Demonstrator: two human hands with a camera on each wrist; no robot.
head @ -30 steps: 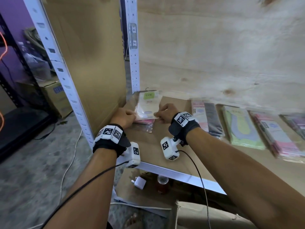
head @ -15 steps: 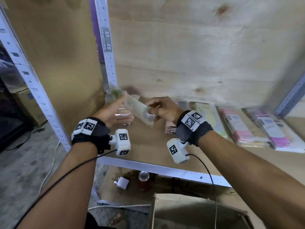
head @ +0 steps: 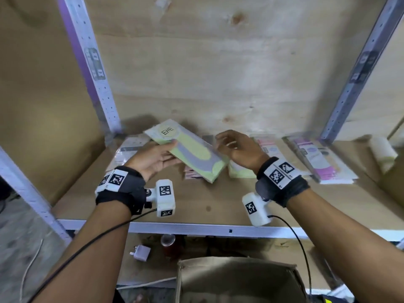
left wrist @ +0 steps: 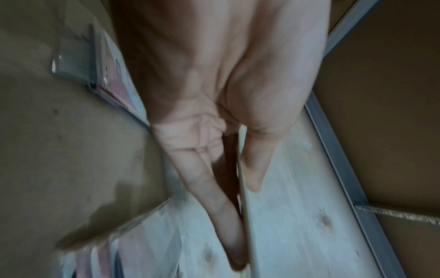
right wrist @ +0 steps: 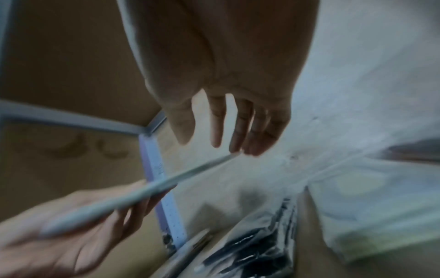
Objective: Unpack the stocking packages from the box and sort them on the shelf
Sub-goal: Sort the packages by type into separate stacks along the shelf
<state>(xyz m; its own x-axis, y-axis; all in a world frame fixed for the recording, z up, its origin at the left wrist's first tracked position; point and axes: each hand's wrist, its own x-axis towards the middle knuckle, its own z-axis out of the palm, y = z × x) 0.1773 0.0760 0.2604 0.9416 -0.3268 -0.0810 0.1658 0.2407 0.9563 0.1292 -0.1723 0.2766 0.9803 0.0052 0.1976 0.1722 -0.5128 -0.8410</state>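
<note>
"ene" — round label on the green stocking package (head: 192, 153)

Dim, even indoor light; blur throughout, heaviest in the wrist views.

In the head view, soft shadows are cast behind the raised package (head: 188, 149) onto the back panel (head: 218, 68), and straight posts are bent outward at the left and right edges. A bluish, washed-out cast is seen in both wrist views; the lower left of each is smeared, and the palm at the top is darkened and out of focus.
</note>
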